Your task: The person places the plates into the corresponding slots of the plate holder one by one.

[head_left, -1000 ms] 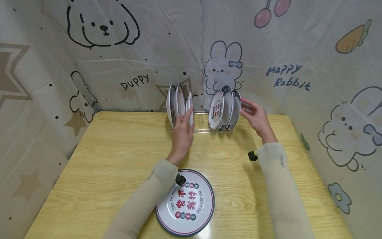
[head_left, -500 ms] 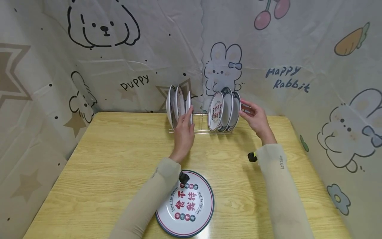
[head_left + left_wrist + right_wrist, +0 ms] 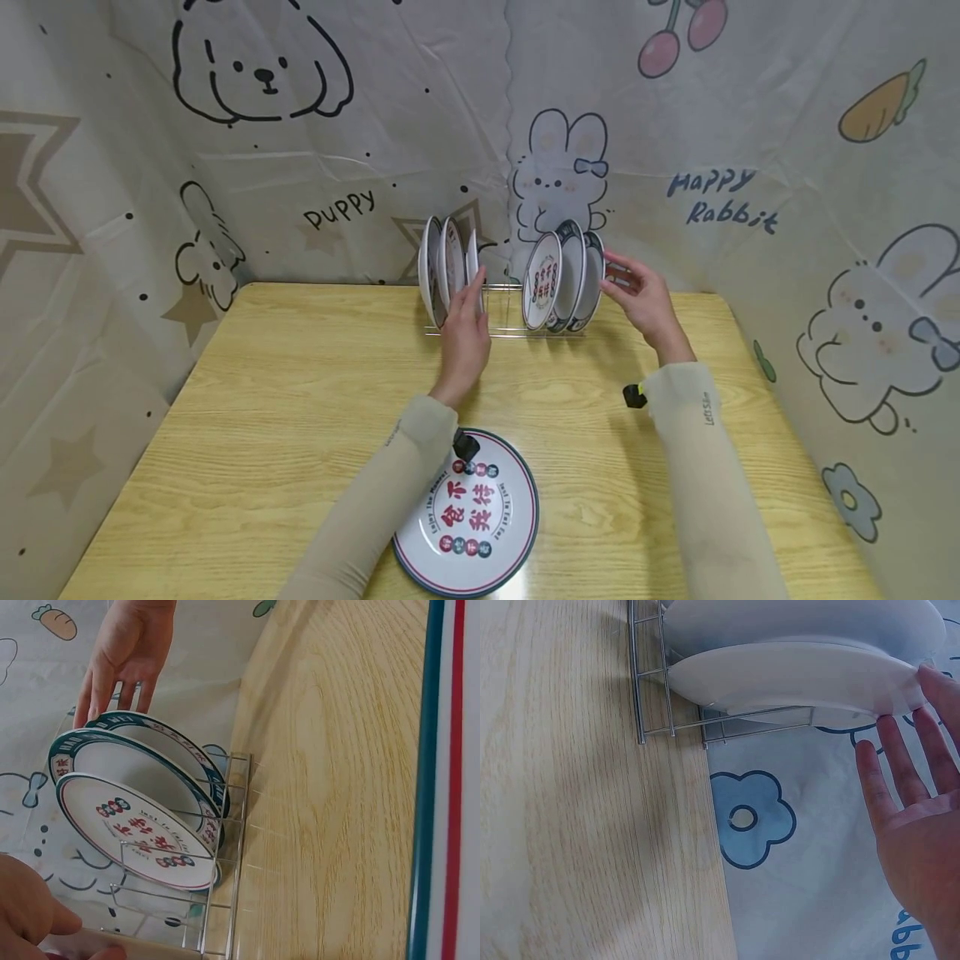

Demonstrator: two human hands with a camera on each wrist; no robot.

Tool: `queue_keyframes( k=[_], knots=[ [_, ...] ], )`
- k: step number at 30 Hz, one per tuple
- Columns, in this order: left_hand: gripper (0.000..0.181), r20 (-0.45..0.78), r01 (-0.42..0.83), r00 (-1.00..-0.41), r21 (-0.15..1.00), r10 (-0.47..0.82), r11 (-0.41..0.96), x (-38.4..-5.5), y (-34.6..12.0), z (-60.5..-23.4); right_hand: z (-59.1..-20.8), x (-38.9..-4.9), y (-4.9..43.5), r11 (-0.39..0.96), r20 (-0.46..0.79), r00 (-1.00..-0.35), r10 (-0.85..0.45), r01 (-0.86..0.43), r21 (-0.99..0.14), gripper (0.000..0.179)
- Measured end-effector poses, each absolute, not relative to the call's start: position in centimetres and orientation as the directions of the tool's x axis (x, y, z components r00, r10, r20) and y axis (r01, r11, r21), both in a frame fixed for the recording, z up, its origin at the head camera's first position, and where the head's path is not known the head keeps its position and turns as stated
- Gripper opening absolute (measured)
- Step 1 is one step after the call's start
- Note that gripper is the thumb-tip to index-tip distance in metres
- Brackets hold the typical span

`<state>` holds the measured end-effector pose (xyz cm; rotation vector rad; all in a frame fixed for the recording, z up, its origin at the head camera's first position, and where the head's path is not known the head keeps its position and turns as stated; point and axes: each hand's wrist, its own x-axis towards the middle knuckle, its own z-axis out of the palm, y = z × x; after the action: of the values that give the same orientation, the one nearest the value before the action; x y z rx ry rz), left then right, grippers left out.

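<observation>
In the head view, a wire dish rack [image 3: 504, 335] at the table's back holds two groups of upright plates. My left hand [image 3: 465, 337] is at the left group; in the left wrist view its thumb and a finger [image 3: 65, 921] bracket the edge of the innermost small plate [image 3: 472, 252], mostly hidden behind the hand. My right hand [image 3: 647, 307] is at the right group, its extended fingertips at the rim of the outermost plate [image 3: 802, 679]. Beside that stand another plate [image 3: 120, 766] with a green patterned rim and a white plate [image 3: 542, 279] with red characters.
A large white plate [image 3: 495, 558] with a green and red rim lies flat on the wooden table [image 3: 285, 433], partly under the left sleeve. Two more plates [image 3: 450, 267] stand at the rack's left end. A printed cloth [image 3: 420, 100] hangs behind and at both sides.
The left hand has shifted slightly right and forward, and the small plate beside it leans a little more to the left. The right hand stays at its plate.
</observation>
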<state>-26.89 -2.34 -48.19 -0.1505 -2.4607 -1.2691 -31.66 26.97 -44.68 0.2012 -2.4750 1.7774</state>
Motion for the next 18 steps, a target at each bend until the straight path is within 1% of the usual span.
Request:
queue_keyframes(
  k=[11,18],
  knots=[
    [0.087,0.360,0.245,-0.930,0.753,-0.071,0.611,-26.7,-2.2,-47.9,-44.6,-31.6,27.0,0.323,0.149,-0.988,-0.052,-0.157,-0.933,0.052],
    [0.079,0.360,0.250,-0.928,0.792,-0.096,0.557,-25.7,-2.7,-47.1,-44.8,-31.6,27.0,0.326,0.147,-0.987,-0.058,-0.158,-0.932,0.053]
  ],
)
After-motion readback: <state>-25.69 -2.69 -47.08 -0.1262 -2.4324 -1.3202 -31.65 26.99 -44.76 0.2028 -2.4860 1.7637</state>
